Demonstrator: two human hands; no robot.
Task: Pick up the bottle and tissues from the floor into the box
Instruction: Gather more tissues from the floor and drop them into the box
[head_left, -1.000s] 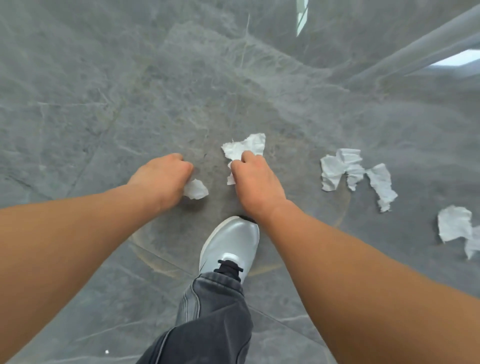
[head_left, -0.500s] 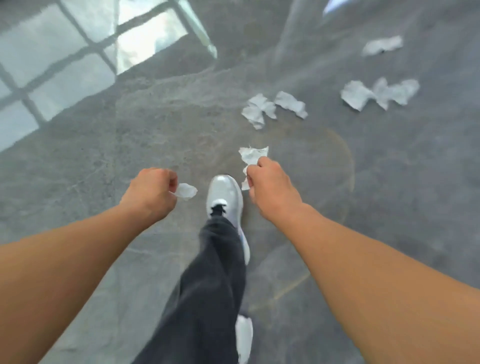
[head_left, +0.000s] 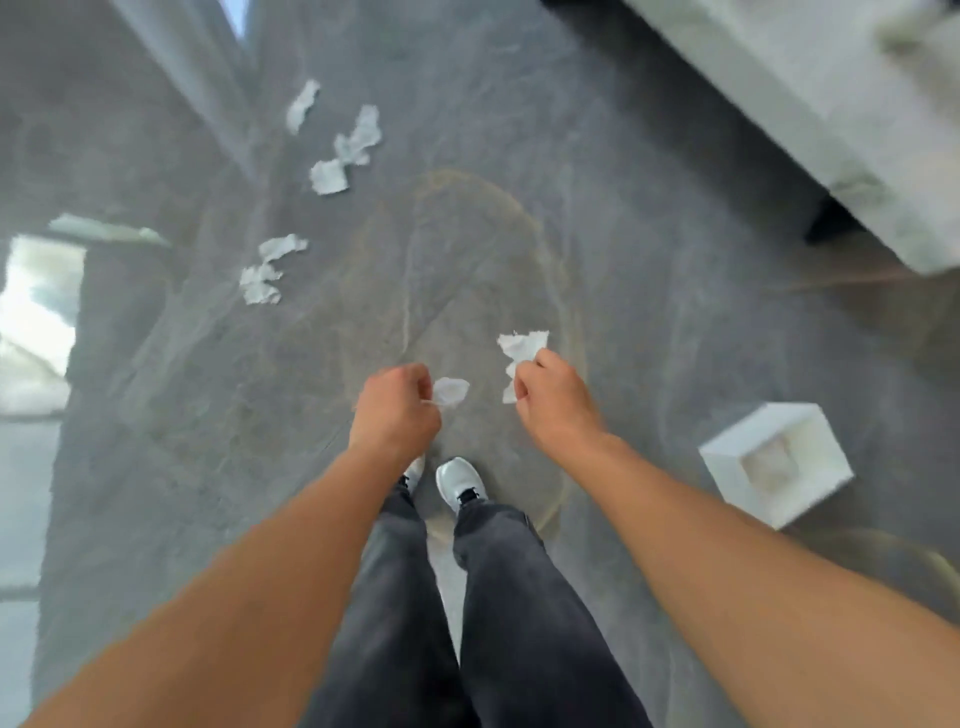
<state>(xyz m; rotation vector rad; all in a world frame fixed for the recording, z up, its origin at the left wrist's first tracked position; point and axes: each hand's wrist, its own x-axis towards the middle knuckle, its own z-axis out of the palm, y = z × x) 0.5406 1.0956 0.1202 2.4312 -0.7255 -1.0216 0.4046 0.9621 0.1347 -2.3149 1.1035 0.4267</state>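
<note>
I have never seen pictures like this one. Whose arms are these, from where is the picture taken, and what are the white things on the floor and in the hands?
There is no machine here. A person wears a camera on the head, and it looks down, so you see that person's own arms, dark trousers and grey shoes from above.

The left hand pinches a small tissue. The right hand pinches a larger torn tissue. Both pieces are off the floor.

More tissues lie on the grey stone floor, ahead and to the left, with others farther away. To the right stands an open white box, which seems to hold something pale already; the picture is blurred there. No bottle is visible. The pale block at the top right is too blurred to name.
</note>
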